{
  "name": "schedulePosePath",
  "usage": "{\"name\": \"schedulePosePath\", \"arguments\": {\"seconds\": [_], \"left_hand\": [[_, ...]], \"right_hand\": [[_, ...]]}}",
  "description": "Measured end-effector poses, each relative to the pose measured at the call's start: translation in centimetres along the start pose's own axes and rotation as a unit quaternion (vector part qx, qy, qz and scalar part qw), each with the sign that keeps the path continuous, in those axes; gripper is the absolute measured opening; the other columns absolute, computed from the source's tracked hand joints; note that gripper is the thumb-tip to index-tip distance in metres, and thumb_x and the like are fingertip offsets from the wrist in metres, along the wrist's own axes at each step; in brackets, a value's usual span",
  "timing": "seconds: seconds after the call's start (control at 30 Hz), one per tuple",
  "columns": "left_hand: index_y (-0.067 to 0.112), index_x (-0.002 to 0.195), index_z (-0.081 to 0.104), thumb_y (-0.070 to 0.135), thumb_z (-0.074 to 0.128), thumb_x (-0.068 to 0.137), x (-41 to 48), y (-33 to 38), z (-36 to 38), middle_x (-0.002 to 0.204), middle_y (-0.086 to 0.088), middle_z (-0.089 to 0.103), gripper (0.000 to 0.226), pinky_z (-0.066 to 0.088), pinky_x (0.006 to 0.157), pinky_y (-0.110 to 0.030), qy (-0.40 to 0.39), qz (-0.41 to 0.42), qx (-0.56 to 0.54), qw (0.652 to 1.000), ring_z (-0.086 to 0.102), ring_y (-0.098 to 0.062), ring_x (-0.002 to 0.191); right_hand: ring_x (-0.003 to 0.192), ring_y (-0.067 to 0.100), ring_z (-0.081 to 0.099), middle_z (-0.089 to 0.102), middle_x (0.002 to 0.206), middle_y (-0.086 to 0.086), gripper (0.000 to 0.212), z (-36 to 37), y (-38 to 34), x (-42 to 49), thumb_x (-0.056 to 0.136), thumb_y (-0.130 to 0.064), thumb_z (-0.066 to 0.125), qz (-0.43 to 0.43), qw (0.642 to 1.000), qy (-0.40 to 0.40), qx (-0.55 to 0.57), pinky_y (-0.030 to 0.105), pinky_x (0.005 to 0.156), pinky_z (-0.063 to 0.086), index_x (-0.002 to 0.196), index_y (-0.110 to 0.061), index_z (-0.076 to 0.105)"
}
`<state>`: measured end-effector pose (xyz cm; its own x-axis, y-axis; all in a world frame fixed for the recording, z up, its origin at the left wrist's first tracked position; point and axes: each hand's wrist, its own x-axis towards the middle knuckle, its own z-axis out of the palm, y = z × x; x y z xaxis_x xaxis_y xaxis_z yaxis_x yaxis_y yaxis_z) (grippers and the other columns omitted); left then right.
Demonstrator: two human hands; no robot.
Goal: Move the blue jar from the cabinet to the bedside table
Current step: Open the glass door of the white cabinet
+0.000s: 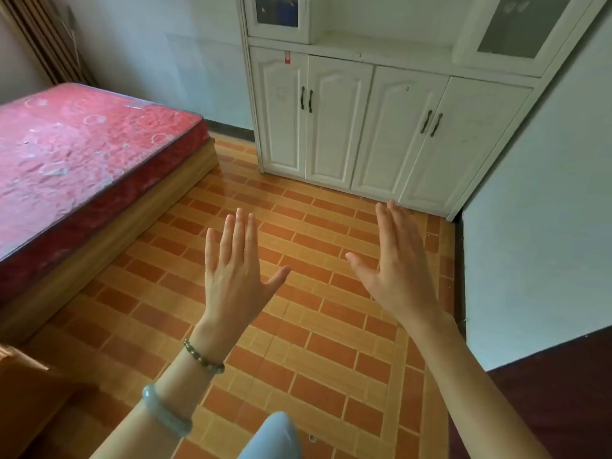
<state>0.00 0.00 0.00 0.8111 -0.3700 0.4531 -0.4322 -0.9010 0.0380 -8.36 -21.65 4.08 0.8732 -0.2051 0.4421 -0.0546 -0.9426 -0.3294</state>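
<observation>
A white cabinet (364, 127) stands against the far wall, its lower doors closed. Behind the glass of its upper left door sits a dark blue shape (287, 13), possibly the blue jar; I cannot tell for sure. My left hand (233, 273) is raised flat over the tiled floor, fingers spread, holding nothing. My right hand (395, 263) is raised beside it, also flat and empty. Both hands are well short of the cabinet. A wooden surface (23, 385) at the lower left edge may be the bedside table.
A bed with a red mattress (76, 157) on a wooden base fills the left side. Orange brick-pattern tiles (314, 326) cover the floor between bed and cabinet. A white wall (543, 226) juts in on the right. A pale blue knee (275, 438) shows at the bottom.
</observation>
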Motion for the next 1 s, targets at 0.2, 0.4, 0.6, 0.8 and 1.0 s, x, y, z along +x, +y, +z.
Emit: {"name": "schedulePosePath", "arguments": {"seconds": [0.2,0.4,0.6,0.8,1.0], "left_hand": [[0.001,0.149,0.02,0.067,0.048,0.081,4.5,-0.8,2.4,0.157,-0.017,0.017,0.099,0.0,0.118,-0.047,-0.009,-0.014,0.008,1.0,0.011,-0.029,0.145],[0.001,0.149,0.022,0.07,0.044,0.085,13.0,-2.7,7.2,0.156,-0.017,0.018,0.097,0.001,0.118,-0.048,-0.007,-0.008,0.018,1.0,0.012,-0.029,0.145],[0.001,0.149,0.022,0.071,0.036,0.083,23.6,-6.3,12.2,0.157,-0.017,0.018,0.097,-0.001,0.119,-0.046,-0.031,-0.002,0.021,0.999,0.013,-0.029,0.145],[0.002,0.15,0.019,0.071,0.033,0.084,33.2,-8.9,15.6,0.157,-0.016,0.017,0.096,0.002,0.119,-0.047,-0.026,0.014,0.011,0.999,0.012,-0.029,0.145],[0.001,0.149,0.021,0.069,0.039,0.084,40.3,-10.4,18.7,0.157,-0.016,0.018,0.096,0.0,0.118,-0.047,-0.024,0.02,0.01,0.999,0.011,-0.029,0.146]], "right_hand": [[0.139,0.022,0.008,0.016,0.152,0.014,0.081,2.0,1.2,4.5,0.084,-0.052,0.049,0.003,1.0,-0.006,-0.004,0.042,0.111,0.017,0.144,-0.009,0.016],[0.139,0.022,0.007,0.016,0.152,0.015,0.08,6.1,3.0,12.4,0.085,-0.05,0.05,0.003,1.0,0.003,-0.022,0.042,0.111,0.014,0.144,-0.008,0.015],[0.139,0.023,0.007,0.018,0.151,0.016,0.079,11.0,3.4,24.0,0.085,-0.046,0.055,0.011,0.999,-0.006,-0.032,0.042,0.112,0.012,0.143,-0.007,0.018],[0.139,0.024,0.008,0.017,0.151,0.016,0.08,14.8,3.4,34.3,0.085,-0.044,0.056,0.005,1.0,0.01,-0.027,0.041,0.112,0.011,0.144,-0.009,0.015],[0.139,0.022,0.008,0.017,0.151,0.016,0.08,18.0,4.9,40.9,0.085,-0.044,0.057,0.012,0.999,0.01,-0.031,0.041,0.112,0.012,0.144,-0.009,0.016]]}}
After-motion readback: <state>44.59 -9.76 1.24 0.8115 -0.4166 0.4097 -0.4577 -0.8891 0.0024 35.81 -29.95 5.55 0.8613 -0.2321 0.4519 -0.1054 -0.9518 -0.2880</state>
